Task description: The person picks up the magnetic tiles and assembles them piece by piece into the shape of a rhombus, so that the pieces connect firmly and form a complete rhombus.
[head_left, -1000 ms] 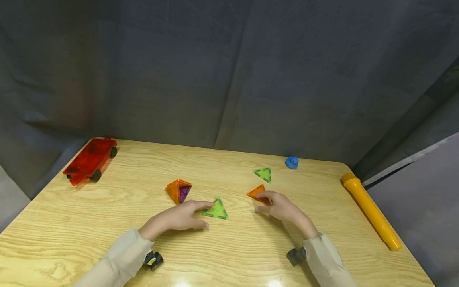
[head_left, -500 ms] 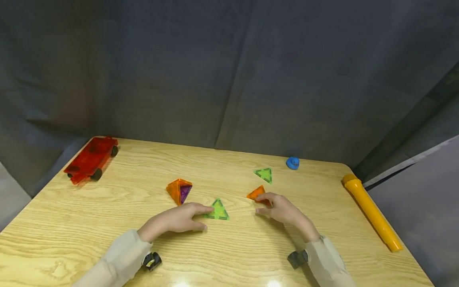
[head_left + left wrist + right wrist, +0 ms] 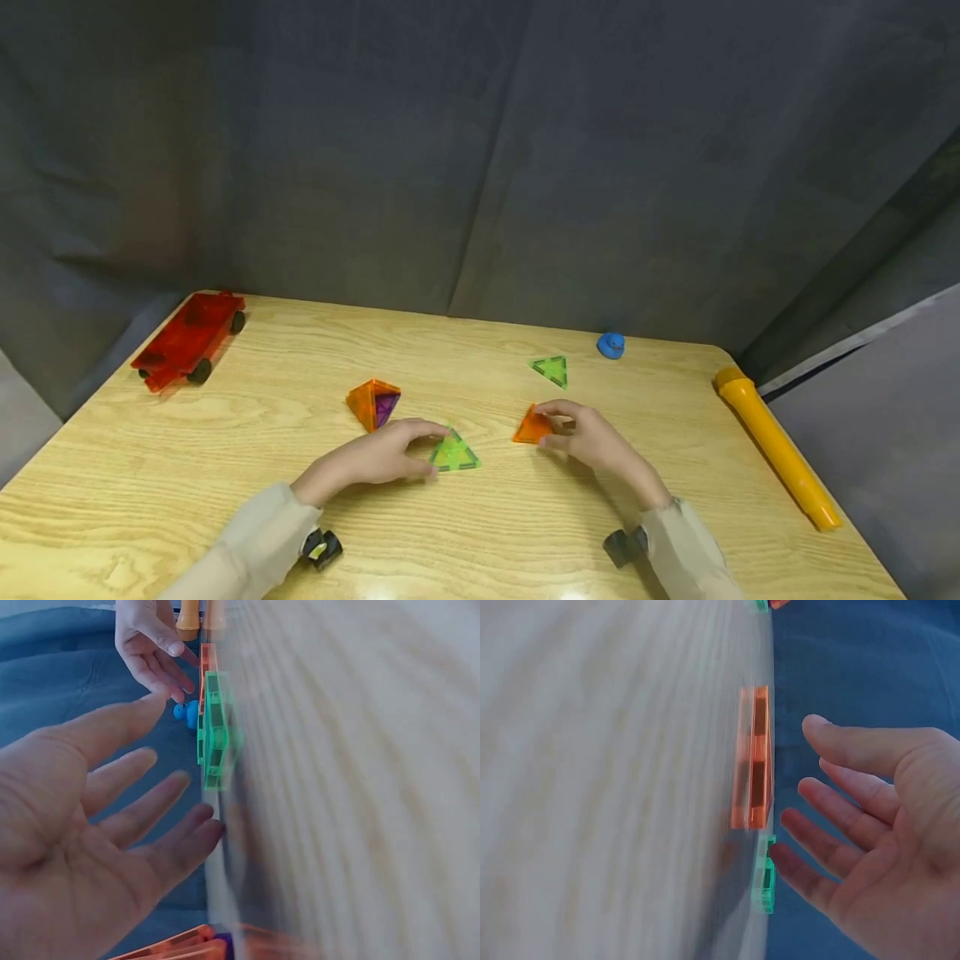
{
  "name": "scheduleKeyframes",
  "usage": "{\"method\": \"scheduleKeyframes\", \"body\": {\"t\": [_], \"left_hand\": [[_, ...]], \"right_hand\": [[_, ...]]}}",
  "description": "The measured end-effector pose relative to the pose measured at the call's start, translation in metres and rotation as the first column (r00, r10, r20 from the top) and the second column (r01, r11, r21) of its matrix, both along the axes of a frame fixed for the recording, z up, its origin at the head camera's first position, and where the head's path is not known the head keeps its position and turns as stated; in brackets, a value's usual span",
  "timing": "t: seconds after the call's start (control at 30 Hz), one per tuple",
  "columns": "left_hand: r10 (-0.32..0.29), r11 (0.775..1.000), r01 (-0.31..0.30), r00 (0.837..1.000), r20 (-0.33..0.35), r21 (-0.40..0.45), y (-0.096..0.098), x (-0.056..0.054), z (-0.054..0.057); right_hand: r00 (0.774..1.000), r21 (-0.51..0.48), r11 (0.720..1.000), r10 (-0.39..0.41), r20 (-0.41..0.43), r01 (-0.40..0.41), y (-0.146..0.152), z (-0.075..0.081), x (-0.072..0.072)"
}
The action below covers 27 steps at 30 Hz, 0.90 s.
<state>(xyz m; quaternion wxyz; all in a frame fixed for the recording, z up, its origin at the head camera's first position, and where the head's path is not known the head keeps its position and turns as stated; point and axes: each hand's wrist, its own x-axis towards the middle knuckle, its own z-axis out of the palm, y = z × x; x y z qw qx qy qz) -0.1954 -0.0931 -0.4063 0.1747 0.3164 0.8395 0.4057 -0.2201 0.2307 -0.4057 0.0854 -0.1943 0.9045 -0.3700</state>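
Note:
A green see-through triangular magnetic tile [image 3: 454, 452] lies flat on the wooden table. Beside it is my left hand [image 3: 390, 454], fingers spread; the left wrist view shows this hand [image 3: 97, 802] apart from the green tile [image 3: 216, 739]. An orange triangular tile [image 3: 531, 427] rests to the right of the green one. My right hand [image 3: 588, 435] hovers at its right side and hides part of it in the head view. From the right wrist, the orange tile [image 3: 759, 757] stands apart from the loosely bent fingers [image 3: 847, 814]; neither hand holds anything.
An orange and purple tile pyramid [image 3: 363, 407] stands just behind my left hand. Farther back lie a second green triangle [image 3: 552, 369] and a blue toy duck [image 3: 611, 345]. A red toy car [image 3: 187, 337] is at the left edge, a yellow tube [image 3: 780, 450] along the right.
The orange tile has turned, one corner now facing away from me. The green tile by my left hand has turned slightly and shifted a little nearer. Both hands have barely moved.

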Motion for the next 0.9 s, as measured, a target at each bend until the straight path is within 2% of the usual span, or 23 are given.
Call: {"method": "scheduleKeyframes", "body": {"t": [0.17,0.43,0.53,0.73,0.9], "left_hand": [[0.044,0.999,-0.045,0.998,0.036,0.030,0.003,-0.007,-0.007],[0.040,0.998,-0.045,0.995,0.092,0.053,0.007,-0.021,-0.017],[0.051,0.998,-0.055,0.994,0.095,0.034,0.008,-0.024,-0.019],[0.093,0.995,-0.091,0.994,0.065,-0.036,0.013,-0.025,-0.018],[0.118,0.991,-0.113,0.990,0.076,-0.066,0.015,-0.024,-0.016]], "right_hand": [[0.999,-0.032,0.999,-0.005,0.049,0.007,0.001,-0.004,-0.009],[0.993,-0.039,0.996,0.084,0.086,-0.081,0.003,-0.009,-0.021],[0.991,-0.016,0.995,0.101,0.087,-0.100,0.004,-0.013,-0.026],[0.996,0.104,0.991,0.076,0.041,-0.079,0.005,-0.015,-0.032],[0.997,0.112,0.991,0.066,0.038,-0.070,0.004,-0.014,-0.032]]}}
